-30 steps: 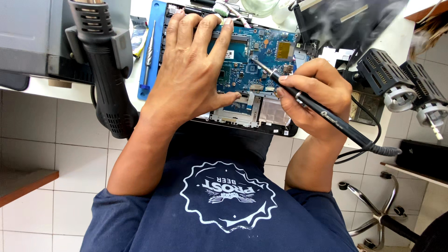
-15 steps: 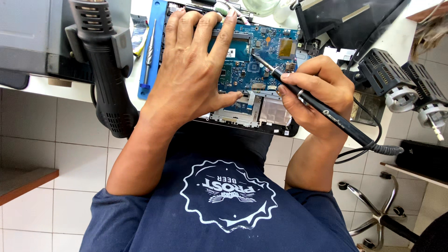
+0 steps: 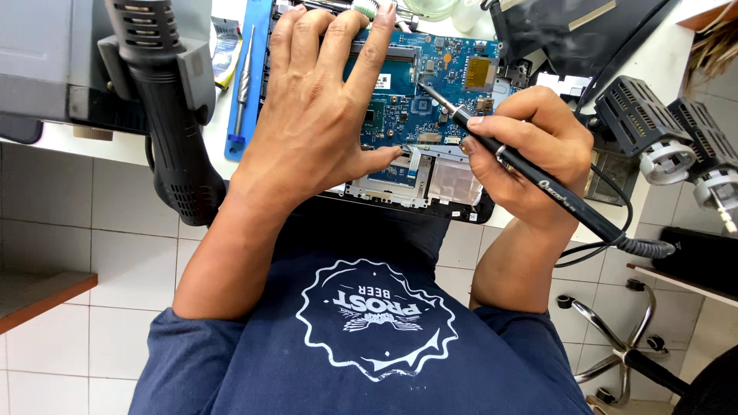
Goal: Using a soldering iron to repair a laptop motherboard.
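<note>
Soldering iron [image 3: 538,184] tip on blue circuit board [image 3: 453,69], mid-board.
Right hand [image 3: 530,150] clenched around the iron; long axis diagonal, tip up-left, cord end down-right. Left hand [image 3: 323,107] flat, fingers spread, pressing the board. Hot-air gun [image 3: 165,115] stands left; near bench edge open.

1 circuit board [image 3: 453,77], 1 soldering iron [image 3: 538,184], 1 hot-air gun [image 3: 165,100], 2 hands.

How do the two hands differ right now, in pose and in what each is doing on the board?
The left hand lies flat, fingers spread, palm down on the blue circuit board; the right hand is curled in a pen grip. The left hand holds nothing, while the right hand holds a black soldering iron whose tip meets the board. Both are bare and over the same board.
</note>
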